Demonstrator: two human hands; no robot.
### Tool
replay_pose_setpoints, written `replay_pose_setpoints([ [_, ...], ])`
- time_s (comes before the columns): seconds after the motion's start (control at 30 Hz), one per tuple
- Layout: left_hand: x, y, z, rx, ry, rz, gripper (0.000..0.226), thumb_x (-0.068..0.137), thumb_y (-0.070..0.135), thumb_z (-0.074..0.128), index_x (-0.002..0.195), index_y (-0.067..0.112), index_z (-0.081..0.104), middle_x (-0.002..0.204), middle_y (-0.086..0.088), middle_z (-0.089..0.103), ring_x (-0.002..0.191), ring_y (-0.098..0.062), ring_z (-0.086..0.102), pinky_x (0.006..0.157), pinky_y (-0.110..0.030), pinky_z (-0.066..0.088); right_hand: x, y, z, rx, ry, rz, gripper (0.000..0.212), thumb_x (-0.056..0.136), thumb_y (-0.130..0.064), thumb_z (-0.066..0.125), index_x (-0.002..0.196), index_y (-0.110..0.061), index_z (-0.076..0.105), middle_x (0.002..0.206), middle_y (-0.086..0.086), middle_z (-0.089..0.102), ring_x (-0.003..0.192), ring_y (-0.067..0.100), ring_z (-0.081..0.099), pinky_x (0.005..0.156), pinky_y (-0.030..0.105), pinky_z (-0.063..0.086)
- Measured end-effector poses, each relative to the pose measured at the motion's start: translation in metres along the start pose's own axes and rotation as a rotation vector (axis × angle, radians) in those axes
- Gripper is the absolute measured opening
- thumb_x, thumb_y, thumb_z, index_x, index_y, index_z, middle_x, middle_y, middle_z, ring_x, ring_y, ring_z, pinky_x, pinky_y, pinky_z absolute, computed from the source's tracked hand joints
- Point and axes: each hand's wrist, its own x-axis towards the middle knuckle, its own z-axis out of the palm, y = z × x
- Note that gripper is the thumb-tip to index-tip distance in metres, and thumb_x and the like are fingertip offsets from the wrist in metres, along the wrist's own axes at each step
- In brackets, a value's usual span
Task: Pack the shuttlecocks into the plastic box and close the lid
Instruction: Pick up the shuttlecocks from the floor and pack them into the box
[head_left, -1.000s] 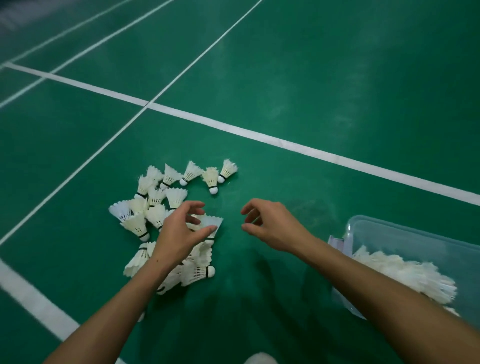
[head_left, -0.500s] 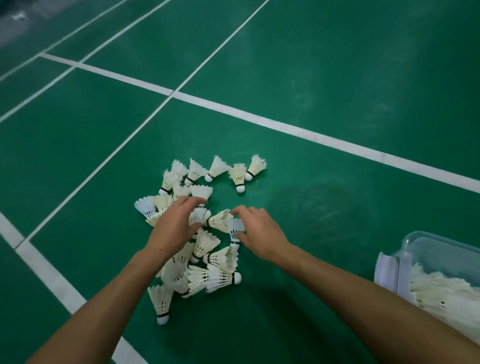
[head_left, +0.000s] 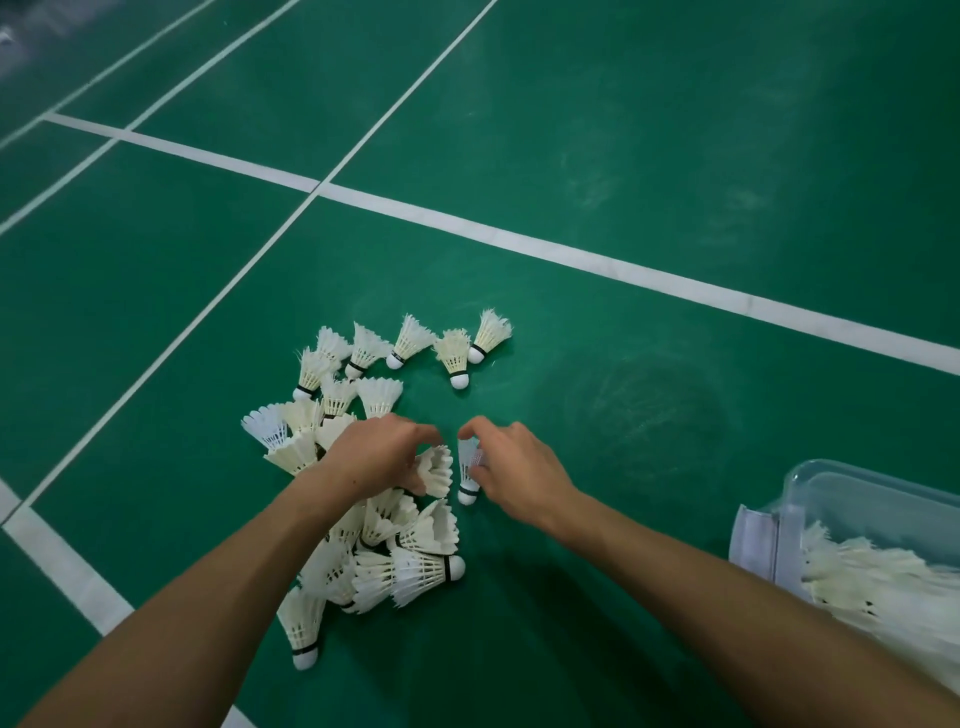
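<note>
Several white feather shuttlecocks (head_left: 410, 569) lie in a loose pile on the green court floor. My left hand (head_left: 379, 454) reaches into the middle of the pile, its fingers curled round one shuttlecock (head_left: 439, 470). My right hand (head_left: 511, 470) is just to the right of it and pinches another shuttlecock (head_left: 467, 480) whose cork points toward me. The clear plastic box (head_left: 878, 499) stands at the right edge, with several shuttlecocks heaped inside it. No lid shows on the box.
White court lines (head_left: 571, 254) cross the green floor beyond the pile and to its left. A white latch piece (head_left: 756, 540) hangs on the box's near left corner.
Both hands have come down onto the pile. The left hand has curled round a shuttlecock and the right hand has closed its fingers on another one.
</note>
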Motion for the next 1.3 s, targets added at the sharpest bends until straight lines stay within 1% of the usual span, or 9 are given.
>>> replay_pose_setpoints([
  [0.1, -0.005, -0.001, -0.003, -0.053, 0.024, -0.042, 0.066, 0.079, 0.051, 0.086, 0.137, 0.03, 0.062, 0.086, 0.014, 0.063, 0.08, -0.012, 0.061, 0.069, -0.037, 0.059, -0.013, 0.008, -0.015, 0.012, 0.033, 0.019, 0.04, 0.101, -0.019, 0.058, 0.14, -0.023, 0.049, 0.118, 0.006, 0.07, 0.111, 0.029, 0.063, 0.079, 0.044, 0.052],
  [0.27, -0.025, 0.016, -0.02, -0.174, 0.251, -0.015, 0.06, 0.079, 0.041, 0.087, 0.133, 0.027, 0.066, 0.088, 0.012, 0.069, 0.077, -0.009, 0.067, 0.072, -0.038, 0.063, -0.046, 0.014, -0.053, 0.098, 0.132, 0.069, 0.046, 0.096, -0.023, 0.065, 0.139, -0.029, 0.049, 0.116, 0.003, 0.073, 0.107, 0.029, 0.067, 0.086, 0.046, 0.056],
  [0.4, -0.036, 0.063, -0.052, -0.278, 0.422, 0.084, 0.061, 0.076, 0.045, 0.087, 0.131, 0.029, 0.066, 0.099, 0.015, 0.061, 0.084, -0.008, 0.061, 0.08, -0.038, 0.061, -0.089, 0.018, -0.097, 0.179, 0.285, 0.055, 0.047, 0.091, -0.023, 0.073, 0.134, -0.029, 0.054, 0.101, -0.006, 0.073, 0.094, 0.021, 0.069, 0.084, 0.046, 0.058],
  [0.57, -0.044, 0.148, -0.089, -0.368, 0.556, 0.251, 0.06, 0.072, 0.052, 0.085, 0.125, 0.027, 0.068, 0.115, 0.012, 0.062, 0.093, -0.014, 0.063, 0.078, -0.043, 0.059, -0.176, 0.036, -0.157, 0.253, 0.433, 0.071, 0.05, 0.091, -0.022, 0.08, 0.135, -0.029, 0.058, 0.096, -0.015, 0.068, 0.084, 0.007, 0.071, 0.082, 0.037, 0.062],
  [0.77, -0.038, 0.244, -0.105, -0.392, 0.535, 0.45, 0.054, 0.073, 0.043, 0.09, 0.12, 0.033, 0.066, 0.117, 0.019, 0.064, 0.096, -0.014, 0.067, 0.075, -0.039, 0.057, -0.275, 0.084, -0.184, 0.267, 0.576, 0.185, 0.047, 0.09, -0.018, 0.08, 0.131, -0.028, 0.061, 0.093, -0.015, 0.069, 0.082, 0.002, 0.069, 0.081, 0.031, 0.061],
  [0.93, -0.032, 0.304, -0.101, -0.372, 0.44, 0.555, 0.052, 0.076, 0.058, 0.08, 0.122, 0.039, 0.062, 0.121, 0.024, 0.066, 0.104, -0.008, 0.066, 0.082, -0.04, 0.058, -0.325, 0.127, -0.189, 0.279, 0.697, 0.313, 0.044, 0.089, -0.019, 0.08, 0.128, -0.029, 0.062, 0.092, -0.012, 0.071, 0.084, 0.005, 0.07, 0.081, 0.037, 0.061],
  [1.03, -0.025, 0.328, -0.098, -0.315, 0.363, 0.597, 0.055, 0.076, 0.061, 0.077, 0.125, 0.041, 0.063, 0.126, 0.024, 0.067, 0.108, -0.007, 0.066, 0.085, -0.04, 0.058, -0.343, 0.152, -0.189, 0.274, 0.737, 0.415, 0.042, 0.089, -0.02, 0.08, 0.126, -0.032, 0.063, 0.09, -0.017, 0.071, 0.083, 0.002, 0.069, 0.08, 0.041, 0.06],
  [1.13, -0.019, 0.341, -0.094, -0.248, 0.278, 0.623, 0.053, 0.078, 0.057, 0.079, 0.126, 0.042, 0.062, 0.128, 0.024, 0.067, 0.11, -0.009, 0.066, 0.084, -0.041, 0.057, -0.354, 0.171, -0.18, 0.252, 0.751, 0.47, 0.04, 0.09, -0.022, 0.078, 0.125, -0.036, 0.062, 0.091, -0.017, 0.072, 0.084, 0.005, 0.069, 0.078, 0.043, 0.06],
  [1.3, -0.012, 0.353, -0.091, -0.114, 0.246, 0.619, 0.049, 0.084, 0.054, 0.076, 0.129, 0.043, 0.06, 0.129, 0.024, 0.066, 0.112, -0.007, 0.064, 0.083, -0.037, 0.056, -0.361, 0.183, -0.159, 0.061, 0.757, 0.503, 0.042, 0.092, -0.023, 0.077, 0.127, -0.036, 0.059, 0.091, -0.023, 0.067, 0.08, 0.0, 0.065, 0.076, 0.035, 0.057],
])
